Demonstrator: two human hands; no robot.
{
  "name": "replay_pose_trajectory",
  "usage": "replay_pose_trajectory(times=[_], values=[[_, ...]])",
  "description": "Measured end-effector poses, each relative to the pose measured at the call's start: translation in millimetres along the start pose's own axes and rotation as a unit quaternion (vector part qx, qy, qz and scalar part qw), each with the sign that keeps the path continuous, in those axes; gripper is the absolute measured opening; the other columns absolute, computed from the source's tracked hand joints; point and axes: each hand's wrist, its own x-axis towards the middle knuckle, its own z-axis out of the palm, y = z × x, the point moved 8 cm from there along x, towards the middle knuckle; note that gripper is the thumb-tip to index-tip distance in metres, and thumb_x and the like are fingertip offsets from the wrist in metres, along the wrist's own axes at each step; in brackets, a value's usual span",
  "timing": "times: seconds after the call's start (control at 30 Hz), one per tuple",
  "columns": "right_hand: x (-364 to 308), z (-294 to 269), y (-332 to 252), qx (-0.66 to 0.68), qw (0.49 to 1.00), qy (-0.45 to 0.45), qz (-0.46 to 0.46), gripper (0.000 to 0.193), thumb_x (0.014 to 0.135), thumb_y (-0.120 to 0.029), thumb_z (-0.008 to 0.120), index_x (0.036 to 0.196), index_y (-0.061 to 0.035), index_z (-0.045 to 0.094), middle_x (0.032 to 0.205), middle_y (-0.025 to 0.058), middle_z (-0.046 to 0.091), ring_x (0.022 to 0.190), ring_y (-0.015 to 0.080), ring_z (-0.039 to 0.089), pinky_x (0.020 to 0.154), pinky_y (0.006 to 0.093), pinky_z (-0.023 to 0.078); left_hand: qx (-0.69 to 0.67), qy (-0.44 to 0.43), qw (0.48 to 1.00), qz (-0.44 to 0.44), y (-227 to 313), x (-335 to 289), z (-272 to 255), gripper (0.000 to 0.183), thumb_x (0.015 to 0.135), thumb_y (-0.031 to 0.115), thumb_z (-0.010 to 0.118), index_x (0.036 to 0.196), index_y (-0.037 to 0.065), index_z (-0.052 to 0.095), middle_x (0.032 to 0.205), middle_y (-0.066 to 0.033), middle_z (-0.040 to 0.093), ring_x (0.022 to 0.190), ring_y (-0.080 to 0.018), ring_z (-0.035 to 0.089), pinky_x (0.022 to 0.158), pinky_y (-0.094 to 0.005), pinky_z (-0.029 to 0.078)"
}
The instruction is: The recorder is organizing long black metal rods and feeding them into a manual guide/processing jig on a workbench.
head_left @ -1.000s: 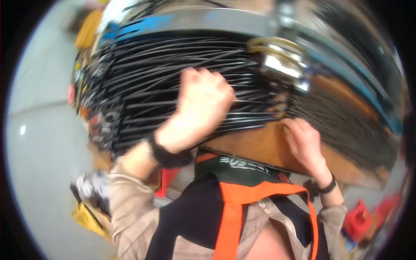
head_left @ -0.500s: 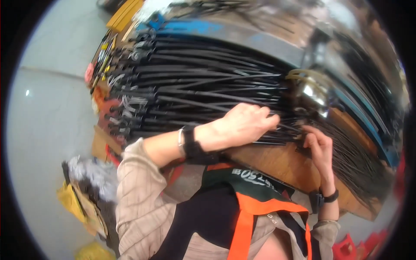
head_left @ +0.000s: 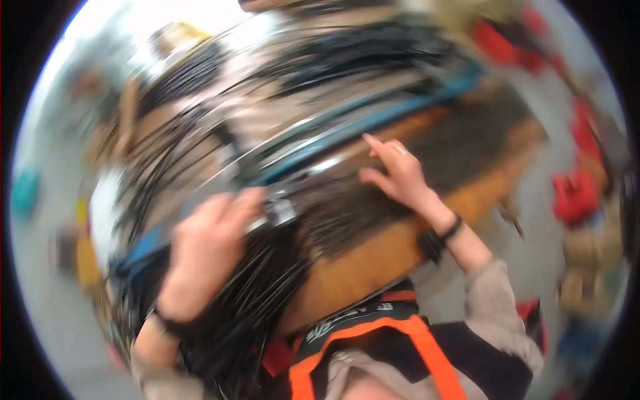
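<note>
The picture is smeared by motion. My left hand (head_left: pixel 210 247) is above the near-left part of the bench, beside a shiny metal piece (head_left: pixel 280 208). Its fingers are too blurred to show whether they grip anything. Below and beside it lies a thick bundle of long black cables or tubes (head_left: pixel 267 280). Off to the right, my right hand (head_left: pixel 401 175) has its thumb and forefinger spread, with nothing between them. It hovers over a wide layer of thin dark strands (head_left: pixel 473 147), close to a blue rail (head_left: pixel 380 123).
The wooden bench top (head_left: pixel 360 270) shows along the near edge. Beyond the rail, more long black strands (head_left: pixel 373 57) lie across the bench, and another person's blurred arm (head_left: pixel 250 110) seems to reach in there. Red objects (head_left: pixel 573 197) stand on the right.
My view has swung to the right, bringing the strands and blue rail to the middle. My hands have moved farther apart, and my right hand's fingers have spread.
</note>
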Motion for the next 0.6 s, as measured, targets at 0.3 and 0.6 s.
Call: replay_pose_trajectory(times=[0.3, 0.6], values=[[-27, -33, 127, -0.112, 0.989, 0.064, 0.071, 0.056, 0.088, -0.034, 0.071, 0.137, -0.0115, 0.054, 0.097, 0.0142, 0.07, 0.071, 0.0203, 0.069, 0.062, 0.0315, 0.055, 0.037, -0.026, 0.989, 0.138, 19, 71, 42, 0.047, 0.083, -0.001, 0.059, 0.129, 0.005, 0.055, 0.077, -0.0112, 0.053, 0.076, -0.0309, 0.058, 0.066, -0.0409, 0.048], [5, 6, 70, -0.125, 0.985, -0.011, 0.117, 0.05, 0.088, -0.037, 0.069, 0.128, -0.0079, 0.061, 0.068, 0.0037, 0.058, 0.061, 0.0142, 0.06, 0.055, 0.0284, 0.051, 0.013, -0.054, 0.993, 0.1, 8, 64, 37, 0.03, 0.083, -0.002, 0.058, 0.112, 0.002, 0.058, 0.077, -0.0119, 0.053, 0.076, -0.0304, 0.056, 0.066, -0.0405, 0.047]])
